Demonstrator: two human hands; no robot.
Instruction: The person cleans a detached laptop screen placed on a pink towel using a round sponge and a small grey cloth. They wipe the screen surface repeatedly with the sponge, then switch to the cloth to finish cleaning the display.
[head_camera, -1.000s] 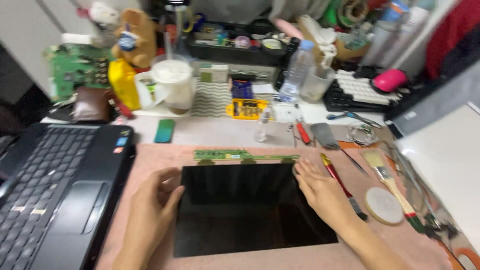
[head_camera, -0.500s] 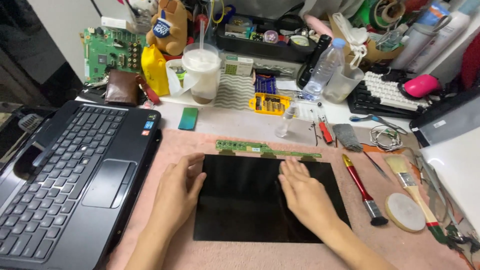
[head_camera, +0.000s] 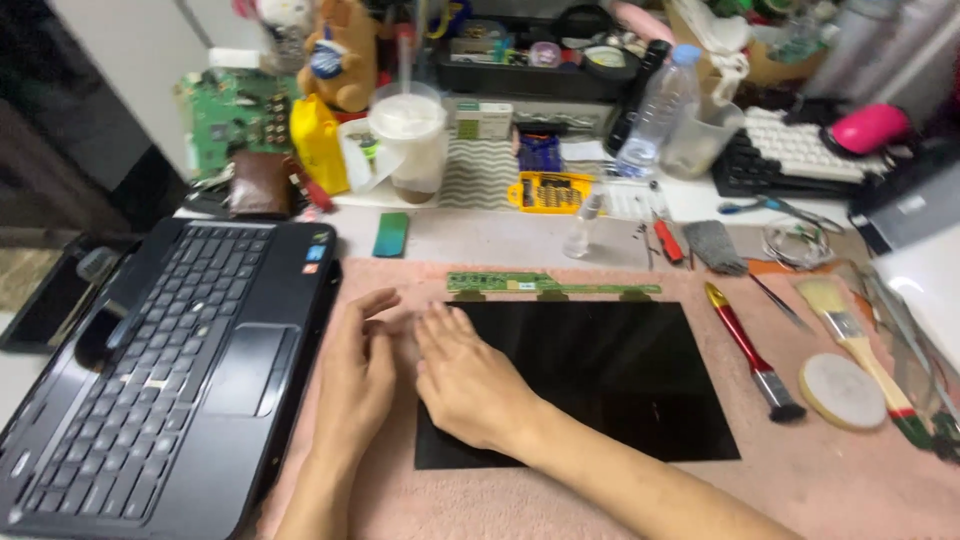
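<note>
Right hand (head_camera: 468, 385) now at panel's (head_camera: 600, 375) left edge; cup (head_camera: 410, 140) of white drink.

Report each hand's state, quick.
Left hand: open, flat on the pink mat beside the black screen panel, holding nothing.
Right hand: open, palm down on the panel's left edge, holding nothing.

black screen panel (head_camera: 590, 375) — flat on pink mat | green strip (top edge)

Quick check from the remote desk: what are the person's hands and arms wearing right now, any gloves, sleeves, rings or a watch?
Nothing shows: left hand and right hand are bare, without gloves, rings or watch. Both forearms are uncovered to the frame edge, no sleeves visible.
</note>
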